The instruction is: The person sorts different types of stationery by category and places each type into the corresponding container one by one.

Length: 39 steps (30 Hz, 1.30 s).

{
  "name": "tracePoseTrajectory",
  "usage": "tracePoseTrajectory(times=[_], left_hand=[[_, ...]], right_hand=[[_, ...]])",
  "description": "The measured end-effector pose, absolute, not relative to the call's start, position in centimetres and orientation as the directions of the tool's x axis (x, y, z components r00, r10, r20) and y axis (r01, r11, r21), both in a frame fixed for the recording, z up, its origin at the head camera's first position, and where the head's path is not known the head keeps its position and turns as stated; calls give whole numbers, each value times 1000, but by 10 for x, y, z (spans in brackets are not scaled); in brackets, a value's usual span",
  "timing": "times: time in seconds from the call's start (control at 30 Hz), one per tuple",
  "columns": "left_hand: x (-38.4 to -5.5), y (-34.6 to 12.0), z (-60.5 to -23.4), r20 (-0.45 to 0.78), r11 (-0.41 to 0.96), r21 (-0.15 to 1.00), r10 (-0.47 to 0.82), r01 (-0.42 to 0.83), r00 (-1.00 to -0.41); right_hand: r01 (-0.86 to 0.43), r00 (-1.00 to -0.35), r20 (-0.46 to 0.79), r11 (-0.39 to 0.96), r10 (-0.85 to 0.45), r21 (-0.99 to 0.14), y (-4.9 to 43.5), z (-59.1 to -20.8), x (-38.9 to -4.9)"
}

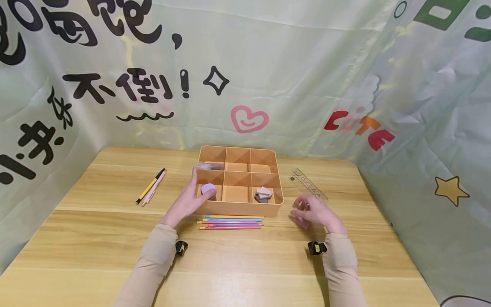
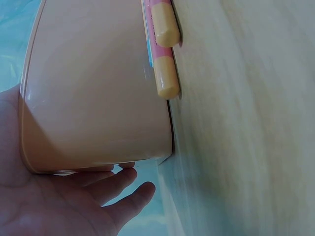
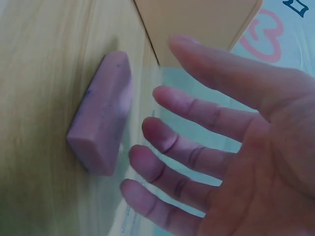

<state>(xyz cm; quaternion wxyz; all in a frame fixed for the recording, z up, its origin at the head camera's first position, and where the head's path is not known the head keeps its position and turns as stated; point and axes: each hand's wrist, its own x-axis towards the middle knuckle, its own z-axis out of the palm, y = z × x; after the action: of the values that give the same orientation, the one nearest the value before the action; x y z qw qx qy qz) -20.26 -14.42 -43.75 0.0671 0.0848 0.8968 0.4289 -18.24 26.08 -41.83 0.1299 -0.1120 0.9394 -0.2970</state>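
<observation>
My left hand holds the front left corner of an orange six-compartment organizer box, its thumb over the rim and its fingers along the outer side wall. Beside the thumb, a round lilac item sits in the front left compartment. To the right of the box, my right hand hovers with loosely bent fingers and nothing in them. A pink eraser lies on the table just by those fingertips, apart from them. Pale pink and grey blocks lie in the front right compartment.
Several coloured pencils lie along the box's front. Left of it are a yellow-and-black pen and a pink pen. A clear ruler lies on the right. A translucent item is in the back left compartment. Printed cloth hangs behind.
</observation>
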Motion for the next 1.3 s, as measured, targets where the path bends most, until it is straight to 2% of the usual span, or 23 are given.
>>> tracePoseTrajectory(times=[0.13, 0.53, 0.9, 1.3], left_hand=[[-203, -145, -438, -48, 618, 781, 210, 94, -977], [-203, -144, -436, -51, 621, 778, 209, 92, -977], [-203, -143, -435, -49, 616, 783, 207, 91, -977], [-202, -143, -435, -53, 619, 780, 210, 91, -976]], right_hand=[[-84, -930, -244, 803, -276, -590, 259, -419, -181], [-13, -911, -320, 792, -261, -610, 257, -423, -180], [26, -905, -352, 792, -241, -610, 258, -425, -180], [5, -900, -344, 783, -267, -622, 258, -425, -179]])
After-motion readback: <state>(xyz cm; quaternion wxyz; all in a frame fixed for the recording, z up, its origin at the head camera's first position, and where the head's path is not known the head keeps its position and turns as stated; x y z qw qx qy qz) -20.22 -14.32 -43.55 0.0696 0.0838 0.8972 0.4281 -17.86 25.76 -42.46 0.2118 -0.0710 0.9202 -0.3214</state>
